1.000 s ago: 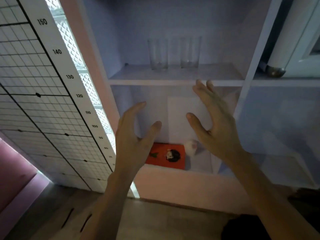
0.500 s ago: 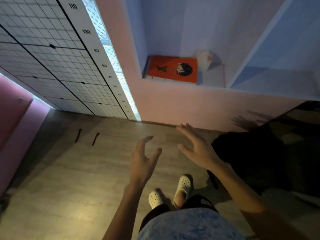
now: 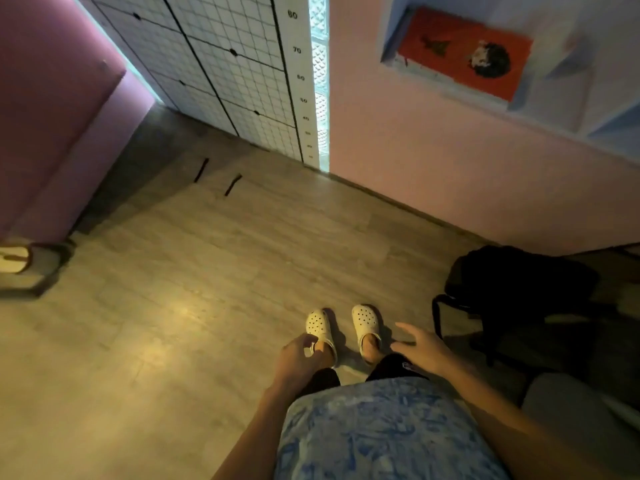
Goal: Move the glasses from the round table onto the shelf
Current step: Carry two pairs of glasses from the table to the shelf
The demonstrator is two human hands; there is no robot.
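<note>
No glass and no round table is in view; the camera looks down at the floor. My left hand (image 3: 298, 358) hangs low over my feet, fingers loosely curled with nothing in them. My right hand (image 3: 420, 346) is beside it, fingers spread and empty. Only the lowest compartment of the shelf (image 3: 391, 60) shows at the top right, holding an orange book (image 3: 464, 53).
My white clogs (image 3: 363, 322) stand on the grey wood floor. A black bag on a dark chair (image 3: 516, 289) sits close on the right. A gridded height-chart panel (image 3: 242, 74) and pink wall (image 3: 433, 154) are ahead; a pink padded panel (image 3: 52, 98) is on the left.
The view has swung down from the shelf with two glasses on it to the floor. Both hands have dropped from shelf height to near my legs, still empty.
</note>
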